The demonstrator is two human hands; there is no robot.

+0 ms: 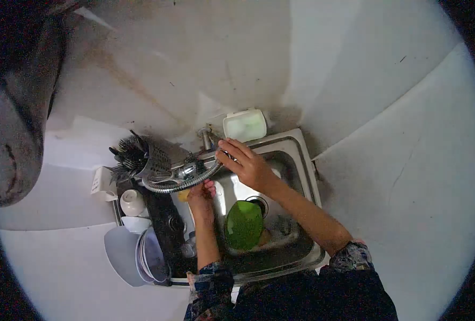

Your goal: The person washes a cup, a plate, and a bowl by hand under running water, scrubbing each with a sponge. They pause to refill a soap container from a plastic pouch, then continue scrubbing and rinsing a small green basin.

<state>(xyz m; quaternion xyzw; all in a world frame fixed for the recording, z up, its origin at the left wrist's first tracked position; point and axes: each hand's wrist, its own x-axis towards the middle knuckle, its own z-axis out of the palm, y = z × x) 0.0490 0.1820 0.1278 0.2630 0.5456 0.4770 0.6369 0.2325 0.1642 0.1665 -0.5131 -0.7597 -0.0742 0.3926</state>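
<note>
My right hand (252, 170) reaches over the sink (311, 184) to the tap (206, 140), its fingers stretched out and slightly apart beside the end of a flexible metal hose (181, 185). Whether the fingertips touch the tap's handle is hard to see. Lower and to the left, my left hand (200, 199) is curled under the hose, closed around a small yellow thing (184, 195), perhaps a sponge. A green leaf-shaped dish (244, 226) lies in the basin near the drain (257, 205).
Behind the basin sits a white soap container (245, 125). A perforated holder (157, 159) with dark-handled cutlery stands left of the tap. A white cup (132, 202), a bowl (135, 224) and several plates (154, 254) crowd the left side. Pale walls border the sink.
</note>
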